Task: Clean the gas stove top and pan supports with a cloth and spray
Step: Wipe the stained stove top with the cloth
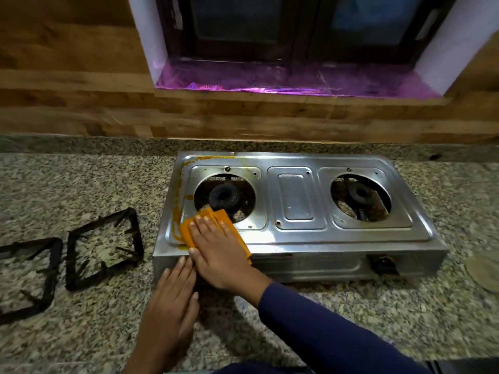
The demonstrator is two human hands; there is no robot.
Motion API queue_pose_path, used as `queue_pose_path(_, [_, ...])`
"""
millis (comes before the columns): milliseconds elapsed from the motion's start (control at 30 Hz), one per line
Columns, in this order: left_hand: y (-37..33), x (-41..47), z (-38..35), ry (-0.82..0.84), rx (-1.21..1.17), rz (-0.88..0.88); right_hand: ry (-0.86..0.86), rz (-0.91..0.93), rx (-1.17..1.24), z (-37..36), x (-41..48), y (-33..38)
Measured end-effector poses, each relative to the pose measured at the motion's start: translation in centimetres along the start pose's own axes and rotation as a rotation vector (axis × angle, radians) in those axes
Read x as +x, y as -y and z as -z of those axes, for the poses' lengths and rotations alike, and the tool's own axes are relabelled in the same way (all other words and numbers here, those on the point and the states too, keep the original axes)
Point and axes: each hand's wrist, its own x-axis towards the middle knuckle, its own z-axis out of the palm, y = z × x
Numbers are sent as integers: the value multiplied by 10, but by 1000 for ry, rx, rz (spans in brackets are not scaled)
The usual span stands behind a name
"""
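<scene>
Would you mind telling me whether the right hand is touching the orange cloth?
Touching. The head view shows the right hand lying flat on the orange cloth, fingers straight, pressing it onto the stove top.

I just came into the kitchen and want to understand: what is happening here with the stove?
A person is wiping a steel two-burner gas stove. The right hand presses an orange cloth on the stove top's front left corner. The left hand rests, fingers straight, against the stove's front edge. A yellow-orange stain runs along the left rim. Two pan supports lie on the granite counter, left of the stove.
</scene>
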Motion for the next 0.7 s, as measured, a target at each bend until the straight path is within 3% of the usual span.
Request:
queue_pose_path(133, [6, -4, 7, 10, 7, 29, -33, 15, 17, 1, -4, -5])
queue_pose_path(300, [-10, 5, 6, 4, 3, -37, -154, -176, 39, 16, -51, -51])
queue_pose_path(533, [-43, 30, -9, 40, -22, -227, -328, -657, -15, 60, -158, -184])
queue_pose_path(700, [-48, 27, -20, 85, 11, -237, -321, -974, -75, 96, -213, -274])
